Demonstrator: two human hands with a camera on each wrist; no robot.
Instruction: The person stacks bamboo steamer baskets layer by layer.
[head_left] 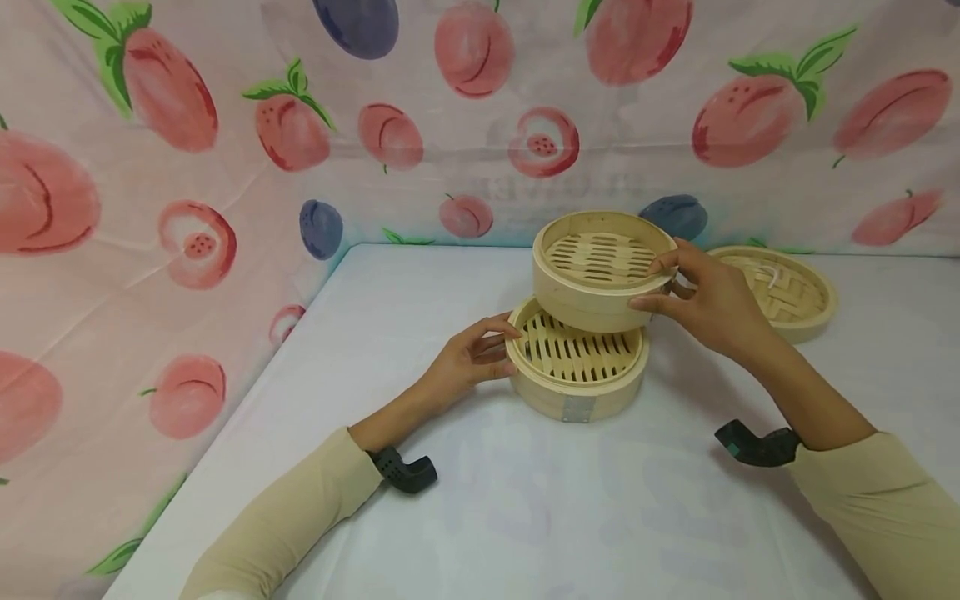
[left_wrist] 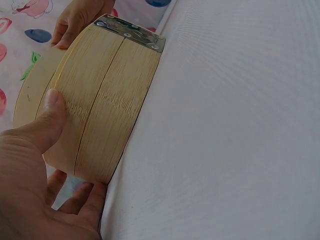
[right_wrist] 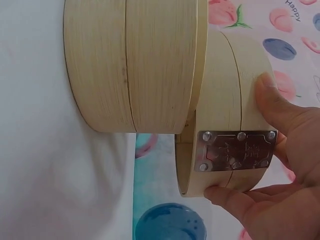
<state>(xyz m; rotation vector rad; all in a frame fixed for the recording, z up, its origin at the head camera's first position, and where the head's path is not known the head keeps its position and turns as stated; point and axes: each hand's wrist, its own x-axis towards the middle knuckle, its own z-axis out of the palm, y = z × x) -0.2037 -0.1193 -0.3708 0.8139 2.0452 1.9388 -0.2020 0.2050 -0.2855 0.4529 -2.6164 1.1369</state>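
Two round bamboo steamer baskets are in the hands, both with slatted bottoms. The lower basket [head_left: 542, 390] sits on the table, a metal plate [head_left: 578, 407] on its front. My left hand [head_left: 467, 364] grips its left side, thumb on the wall and fingers at the rim. Above it, tilted and set back, is the upper basket [head_left: 573, 305], overlapping the lower one's far rim. My right hand [head_left: 712, 300] pinches its right side between thumb and fingers. In the right wrist view the thumb presses the upper basket's wall [right_wrist: 217, 85] beside its metal plate [right_wrist: 235, 151].
A woven bamboo lid [head_left: 791, 293] with a light loop on top lies on the table at the back right. White cloth covers the table [head_left: 487, 517]. Fruit-printed fabric [head_left: 450, 142] hangs behind and along the left.
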